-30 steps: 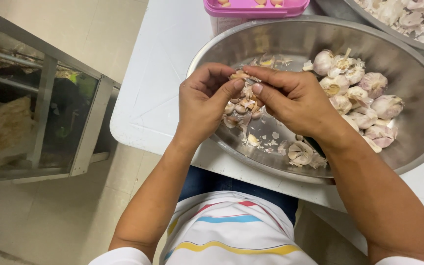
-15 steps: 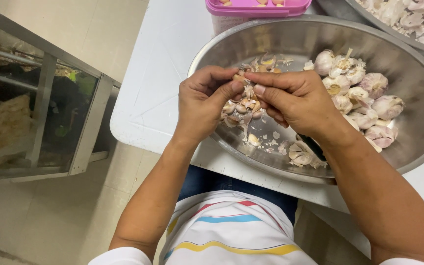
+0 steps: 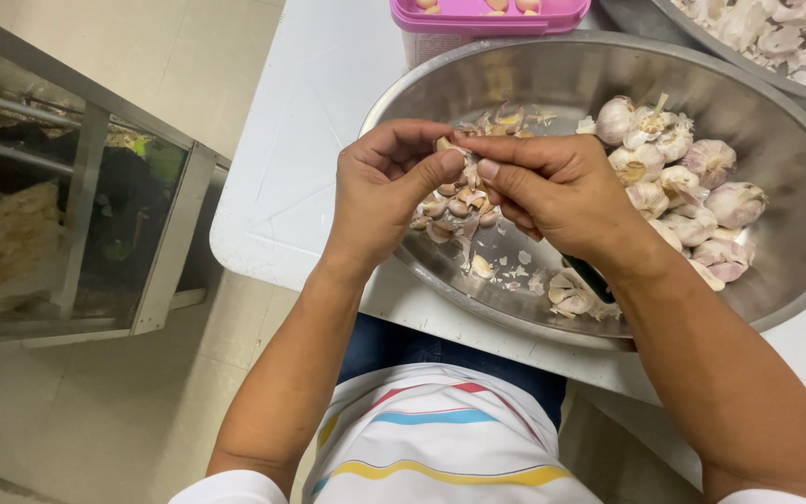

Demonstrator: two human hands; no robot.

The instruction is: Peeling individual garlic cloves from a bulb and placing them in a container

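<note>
Garlic clove [image 3: 448,146] pinched between left hand [image 3: 386,191] and right hand [image 3: 557,187] fingertips, both hands closed on it above the steel bowl's [image 3: 795,271] near-left rim, loose cloves and skins just beneath, whole garlic bulbs [image 3: 683,182] piled at bowl's right, pink container [image 3: 478,23] beyond the bowl's far edge on the white tabletop [image 3: 300,140].
</note>
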